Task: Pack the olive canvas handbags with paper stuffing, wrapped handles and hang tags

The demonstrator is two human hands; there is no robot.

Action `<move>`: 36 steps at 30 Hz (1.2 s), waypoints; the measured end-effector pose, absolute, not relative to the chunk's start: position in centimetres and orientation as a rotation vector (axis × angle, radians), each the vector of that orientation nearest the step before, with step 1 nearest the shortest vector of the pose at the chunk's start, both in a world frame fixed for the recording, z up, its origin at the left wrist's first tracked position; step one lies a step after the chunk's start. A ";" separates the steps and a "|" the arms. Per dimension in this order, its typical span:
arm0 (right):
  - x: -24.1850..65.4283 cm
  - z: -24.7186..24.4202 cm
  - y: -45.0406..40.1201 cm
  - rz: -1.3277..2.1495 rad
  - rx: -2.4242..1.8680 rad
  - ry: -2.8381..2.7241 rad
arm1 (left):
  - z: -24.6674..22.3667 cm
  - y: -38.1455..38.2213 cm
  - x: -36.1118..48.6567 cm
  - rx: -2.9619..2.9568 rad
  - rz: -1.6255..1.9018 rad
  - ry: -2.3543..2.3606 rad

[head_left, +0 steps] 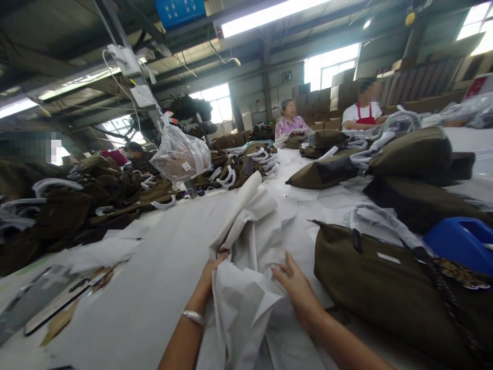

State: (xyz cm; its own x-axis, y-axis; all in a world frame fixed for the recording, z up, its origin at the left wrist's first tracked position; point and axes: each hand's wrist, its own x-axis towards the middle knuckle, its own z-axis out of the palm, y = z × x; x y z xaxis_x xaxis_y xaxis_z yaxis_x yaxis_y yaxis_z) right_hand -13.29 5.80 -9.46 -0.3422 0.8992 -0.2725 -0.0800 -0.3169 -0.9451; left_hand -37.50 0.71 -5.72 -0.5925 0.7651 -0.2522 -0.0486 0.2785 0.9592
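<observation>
Crumpled white sheets that look like packing paper (pixel 246 298) lie bunched up in front of me. My left hand (pixel 211 272), with a silvery bracelet at its wrist, is closed around a fold of this paper; the fingertips are hidden inside it. To the right of the bundle, my right hand (pixel 296 288) is open, fingers apart and bent a little, by the paper's edge. It holds nothing that I can see. Close by on the right lies an olive-green handbag (pixel 370 272) with dark trim and a plastic-wrapped handle.
More olive bags (pixel 412 154) are piled at the right, near a blue tape dispenser (pixel 462 236). Another heap of bags (pixel 65 210) fills the left. A clear plastic bag (pixel 181 154) hangs on a post. A phone-like slab (pixel 57 308) lies at lower left. Several people sit farther back.
</observation>
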 end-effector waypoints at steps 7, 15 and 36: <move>-17.0 -7.5 5.7 1.789 -0.907 -1.268 | -6.9 0.2 -29.5 0.934 1.290 1.791; -7.9 -8.1 3.6 1.779 -1.160 -1.378 | -2.4 -6.1 -32.4 1.184 0.753 1.817; -9.6 -7.8 2.5 1.462 -1.098 -1.633 | -5.5 -2.9 -35.0 0.615 1.576 2.048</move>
